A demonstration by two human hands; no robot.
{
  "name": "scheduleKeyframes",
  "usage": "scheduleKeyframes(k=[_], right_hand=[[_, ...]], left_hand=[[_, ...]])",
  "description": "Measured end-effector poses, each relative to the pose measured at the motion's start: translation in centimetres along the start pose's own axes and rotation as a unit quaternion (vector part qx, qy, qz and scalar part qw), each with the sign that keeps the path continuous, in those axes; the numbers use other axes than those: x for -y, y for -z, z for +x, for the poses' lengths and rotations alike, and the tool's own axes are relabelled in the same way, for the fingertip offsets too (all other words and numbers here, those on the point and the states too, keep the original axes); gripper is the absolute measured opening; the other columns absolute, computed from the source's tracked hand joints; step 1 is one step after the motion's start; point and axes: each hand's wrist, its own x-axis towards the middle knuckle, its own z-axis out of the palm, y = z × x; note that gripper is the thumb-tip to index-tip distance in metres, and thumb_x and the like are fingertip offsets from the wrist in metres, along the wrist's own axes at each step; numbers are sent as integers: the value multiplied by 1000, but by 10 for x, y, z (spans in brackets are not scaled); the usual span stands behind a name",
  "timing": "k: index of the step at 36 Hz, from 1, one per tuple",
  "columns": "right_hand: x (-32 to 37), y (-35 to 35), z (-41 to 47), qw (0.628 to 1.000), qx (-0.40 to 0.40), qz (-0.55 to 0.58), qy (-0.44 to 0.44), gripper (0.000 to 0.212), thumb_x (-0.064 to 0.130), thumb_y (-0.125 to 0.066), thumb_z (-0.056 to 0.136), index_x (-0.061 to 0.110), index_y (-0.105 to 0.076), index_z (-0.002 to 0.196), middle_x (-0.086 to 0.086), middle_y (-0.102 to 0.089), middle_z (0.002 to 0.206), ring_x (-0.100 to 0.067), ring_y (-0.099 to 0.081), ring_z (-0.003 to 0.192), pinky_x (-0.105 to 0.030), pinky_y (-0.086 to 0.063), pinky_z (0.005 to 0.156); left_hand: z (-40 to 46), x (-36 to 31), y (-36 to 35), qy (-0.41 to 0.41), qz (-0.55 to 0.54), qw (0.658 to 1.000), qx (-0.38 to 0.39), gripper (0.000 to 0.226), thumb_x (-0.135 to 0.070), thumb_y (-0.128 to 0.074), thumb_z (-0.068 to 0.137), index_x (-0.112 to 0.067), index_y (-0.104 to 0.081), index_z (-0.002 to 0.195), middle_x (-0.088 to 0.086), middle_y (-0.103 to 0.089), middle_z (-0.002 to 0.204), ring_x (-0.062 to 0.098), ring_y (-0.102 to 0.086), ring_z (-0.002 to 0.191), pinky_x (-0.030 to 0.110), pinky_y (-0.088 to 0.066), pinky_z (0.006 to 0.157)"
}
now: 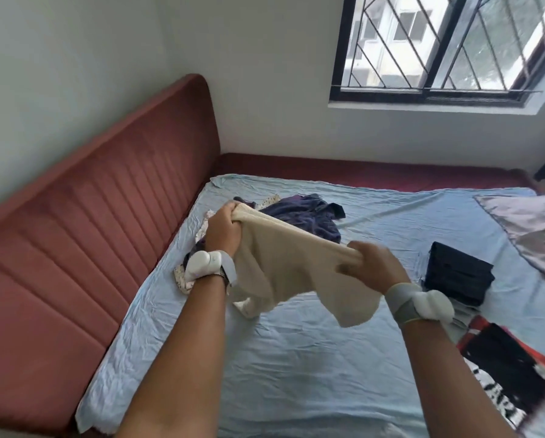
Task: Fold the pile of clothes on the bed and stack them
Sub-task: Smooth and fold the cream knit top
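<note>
A bed with a wrinkled pale-blue sheet filled the lower frame, backed at left by a ribbed maroon headboard. At centre one soft cream garment hung stretched above it, its top edge bunched in the left hand and the right hand, both gripping. Behind lay a crumpled pile of clothes; at right, a folded dark stack.

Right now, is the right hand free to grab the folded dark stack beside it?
Probably not yet: the right hand grips the cream garment. Nothing lies between it and the dark stack.
</note>
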Motion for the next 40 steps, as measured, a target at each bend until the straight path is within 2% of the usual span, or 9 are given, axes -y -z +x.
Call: scheduleKeyframes(k=[6,10,14,18,22,26,28,36,40], right_hand=[[-38,28,-15,994,-83,65,-41,12,24,-72,81,34,-64,78,-7,-65,86,-26,-59,78,-32,-47,66],[-44,50,-22,990,-115,81,-9,8,24,-71,81,31,-66,80,-4,-65,78,-21,-56,71,-28,-43,60],[-34,82,-27,963,-244,107,45,7,17,-68,80,22,-69,85,-1,-58,68,-16,-48,63,-22,-26,55],[-39,91,-14,976,-198,76,48,14,20,-69,79,31,-66,87,-4,-62,72,-23,-54,68,-29,-37,61],[-57,77,30,988,-139,61,-25,19,14,-63,78,33,-63,76,-6,-65,84,-25,-58,72,-32,-48,63],[-53,87,89,984,-149,65,-67,18,13,-56,81,27,-65,88,-4,-64,94,-24,-54,78,-32,-45,68],[-52,100,111,976,-193,67,-71,19,15,-55,80,27,-66,90,-3,-66,97,-25,-54,79,-29,-40,68],[-31,173,184,935,-347,63,-43,19,14,-60,83,23,-69,97,-10,-68,95,-34,-62,90,-28,-39,67],[-40,161,191,938,-340,64,-18,20,10,-63,82,22,-70,96,-9,-66,92,-31,-61,89,-32,-45,69]], left_hand=[[-27,8,-7,27,117,974,193,17,-33,-79,77,-27,-71,90,-6,-71,93,14,-64,90,27,-46,77],[-38,-25,-17,13,68,998,9,22,-13,-57,89,-19,-74,100,6,-73,100,25,-65,92,28,-44,72],[-35,-64,-9,-64,-6,990,-125,33,-24,-50,77,-19,-71,102,4,-71,96,26,-64,89,39,-51,79],[-20,-72,-7,-98,162,981,-40,22,-32,-60,80,-33,-70,100,-10,-61,93,16,-57,83,29,-41,73],[24,-48,-26,50,176,976,118,20,-18,-58,89,-31,-73,91,3,-71,110,27,-64,103,30,-45,80],[85,-70,-51,72,137,984,90,29,-13,-48,96,-18,-70,114,10,-68,115,32,-60,112,28,-45,87],[114,-85,-60,59,91,991,83,28,-9,-46,95,-16,-70,108,9,-70,103,31,-60,112,17,-43,79],[219,-153,-59,-103,103,988,-53,35,-16,-45,95,-27,-65,122,10,-59,123,32,-59,109,36,-45,85],[235,-128,-61,-130,149,979,-55,26,-24,-48,97,-24,-65,117,13,-56,115,36,-60,102,39,-43,77]])
